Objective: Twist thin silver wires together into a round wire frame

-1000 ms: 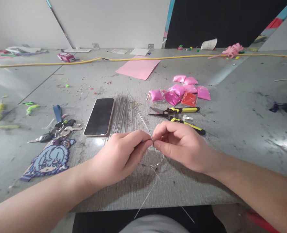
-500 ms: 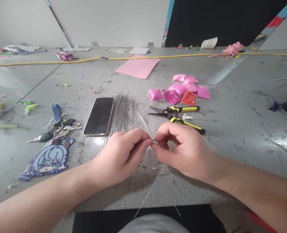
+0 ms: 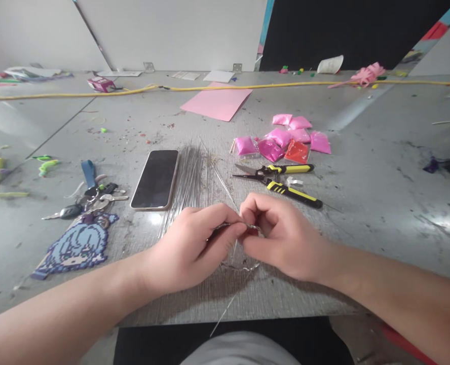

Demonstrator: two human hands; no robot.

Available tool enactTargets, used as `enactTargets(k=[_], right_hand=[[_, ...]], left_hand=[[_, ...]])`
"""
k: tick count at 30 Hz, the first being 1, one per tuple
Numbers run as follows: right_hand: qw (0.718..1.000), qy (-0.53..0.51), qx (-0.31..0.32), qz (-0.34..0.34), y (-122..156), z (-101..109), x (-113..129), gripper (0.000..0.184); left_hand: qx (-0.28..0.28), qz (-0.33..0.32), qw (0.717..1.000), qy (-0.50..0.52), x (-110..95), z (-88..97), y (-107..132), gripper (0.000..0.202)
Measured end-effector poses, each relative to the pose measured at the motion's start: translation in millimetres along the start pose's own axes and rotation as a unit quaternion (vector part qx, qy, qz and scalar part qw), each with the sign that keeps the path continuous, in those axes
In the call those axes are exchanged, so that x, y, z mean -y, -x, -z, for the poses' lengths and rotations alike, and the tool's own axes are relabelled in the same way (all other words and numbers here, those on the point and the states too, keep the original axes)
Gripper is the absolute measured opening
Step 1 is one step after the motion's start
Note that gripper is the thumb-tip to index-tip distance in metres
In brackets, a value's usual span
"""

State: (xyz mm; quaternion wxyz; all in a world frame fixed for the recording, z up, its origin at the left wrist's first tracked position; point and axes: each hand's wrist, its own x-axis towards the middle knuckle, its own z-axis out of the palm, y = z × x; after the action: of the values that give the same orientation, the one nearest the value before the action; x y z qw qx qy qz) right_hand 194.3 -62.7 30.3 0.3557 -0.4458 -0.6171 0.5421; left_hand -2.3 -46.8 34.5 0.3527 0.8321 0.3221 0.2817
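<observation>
Close together near the table's front edge, both hands pinch a ring of twisted silvery wire [image 3: 244, 267]. My left hand [image 3: 196, 246] is closed on the ring's upper left part, thumb against the forefinger. My right hand [image 3: 282, 235] grips it at the upper right, fingers curled, fingertips nearly meeting the left ones. The ring's lower curve shows below the hands; the rest is partly hidden by fingers. A loose thin wire [image 3: 224, 315] slants down from it past the table edge. Beyond the left hand lies a bundle of straight wires [image 3: 189, 177].
A phone [image 3: 155, 180] lies beside the bundle. Yellow-and-black pliers [image 3: 295, 191] rest open behind my right hand, with several pink packets [image 3: 280, 137] farther back. Keys [image 3: 99, 200] with a pixel-art charm [image 3: 76, 243] sit at left. A yellow cord [image 3: 217, 89] crosses the back.
The wire ring has turned in my hands, so more of its lower curve shows. My fingertips have shifted slightly right and closer together.
</observation>
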Motion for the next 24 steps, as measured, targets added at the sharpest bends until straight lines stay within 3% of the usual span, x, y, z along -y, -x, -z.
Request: enactTargets(k=[5, 9, 16, 24], right_hand=[[0.985, -0.105, 0.131, -0.047, -5, 7, 1, 0.003], [0.961, -0.199, 0.183, -0.060, -10, 9, 0, 0.006], [0.955, -0.231, 0.140, -0.118, -8, 6, -6, 0.016], [0.955, -0.242, 0.142, -0.100, -6, 5, -10, 0.018]], left_hand=[[-0.010, 0.037, 0.998, 0.044, 2, 0.6, -2, 0.017], [-0.031, 0.021, 0.998, 0.055, 4, -1.2, -2, 0.007], [-0.041, -0.004, 0.998, 0.049, 10, -2.8, 1, 0.008], [-0.035, 0.099, 0.988, 0.116, 8, 2.3, -3, 0.018]])
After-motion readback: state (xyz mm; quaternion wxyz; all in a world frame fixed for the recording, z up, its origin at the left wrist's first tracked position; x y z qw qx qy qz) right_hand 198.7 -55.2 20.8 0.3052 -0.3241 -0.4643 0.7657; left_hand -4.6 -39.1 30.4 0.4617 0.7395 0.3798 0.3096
